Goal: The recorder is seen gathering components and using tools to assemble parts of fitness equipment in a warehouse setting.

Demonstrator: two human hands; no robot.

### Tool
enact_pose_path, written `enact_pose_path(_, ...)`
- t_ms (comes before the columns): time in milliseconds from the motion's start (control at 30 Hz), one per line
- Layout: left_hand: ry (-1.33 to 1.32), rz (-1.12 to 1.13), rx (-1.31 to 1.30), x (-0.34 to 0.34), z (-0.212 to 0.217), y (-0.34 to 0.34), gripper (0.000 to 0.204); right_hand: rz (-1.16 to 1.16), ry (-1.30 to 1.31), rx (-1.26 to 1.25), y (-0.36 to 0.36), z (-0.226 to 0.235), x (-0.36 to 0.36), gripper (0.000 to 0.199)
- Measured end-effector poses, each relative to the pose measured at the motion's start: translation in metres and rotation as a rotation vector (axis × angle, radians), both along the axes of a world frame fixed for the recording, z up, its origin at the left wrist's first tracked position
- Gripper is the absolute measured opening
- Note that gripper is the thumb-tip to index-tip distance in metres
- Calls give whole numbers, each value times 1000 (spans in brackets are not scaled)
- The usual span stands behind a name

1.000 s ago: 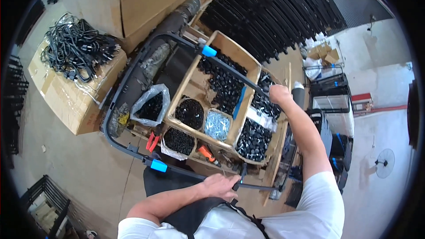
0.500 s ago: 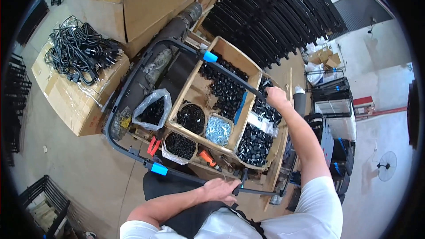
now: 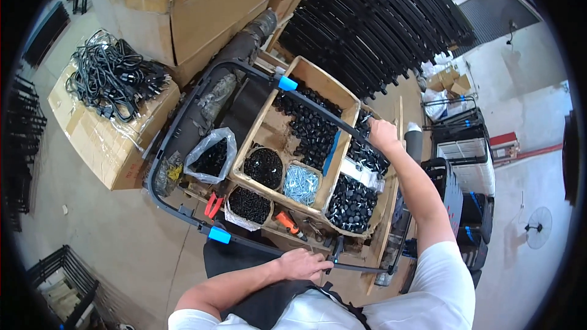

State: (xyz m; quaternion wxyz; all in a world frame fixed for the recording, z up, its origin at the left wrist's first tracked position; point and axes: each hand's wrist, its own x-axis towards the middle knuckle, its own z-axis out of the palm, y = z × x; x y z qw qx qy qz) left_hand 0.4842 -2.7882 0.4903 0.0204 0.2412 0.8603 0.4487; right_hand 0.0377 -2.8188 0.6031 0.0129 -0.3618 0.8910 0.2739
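A large black tube frame (image 3: 174,123) with rounded corners and blue sleeves lies across the parts bench. My left hand (image 3: 301,263) is closed on its near bar, beside a small black bracket (image 3: 337,248). My right arm reaches to the far right, where my right hand (image 3: 383,135) is curled by the far bar, over a bin of black knobs with metal studs (image 3: 365,154). Whatever those fingers hold is hidden. Inside the frame's outline stands a wooden tray (image 3: 267,123) with black caps (image 3: 313,123), silver screws (image 3: 301,184) and a tub of small black parts (image 3: 263,168).
Red-handled pliers (image 3: 213,205) and an orange tool (image 3: 288,223) lie at the bench's near edge, by a bag of black screws (image 3: 249,205). Coiled black cables (image 3: 116,76) sit on a carton (image 3: 82,133) at left. Black frames (image 3: 379,18) are stacked behind.
The view has shifted slightly. My right hand stays at the far bar with a small change in its fingers, and my left hand keeps hold of the near bar.
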Motion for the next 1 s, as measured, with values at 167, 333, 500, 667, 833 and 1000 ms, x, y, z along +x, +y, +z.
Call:
enact_pose_path(167,29,61,-2,5,12,5,66,1,-5,162,25,-10,-13,27)
enact_pose_path(333,-206,162,-57,3,24,-6,80,78,-99,360,-28,8,7,27)
enact_pose_path(500,-104,89,22,-4,19,11,82,88,-214,-10,18,-12,-17,42)
enact_pose_path(667,-125,162,-152,-11,39,26,58,94,-197,-185,20,-45,-16,43)
enact_pose_path(833,-2,105,-265,-1,39,41,28,-28,-125,-302,49,-47,3,48)
enact_pose_path(1000,-53,721,-145,44,107,-134,39,326,-654,-437,118,3,206,29)
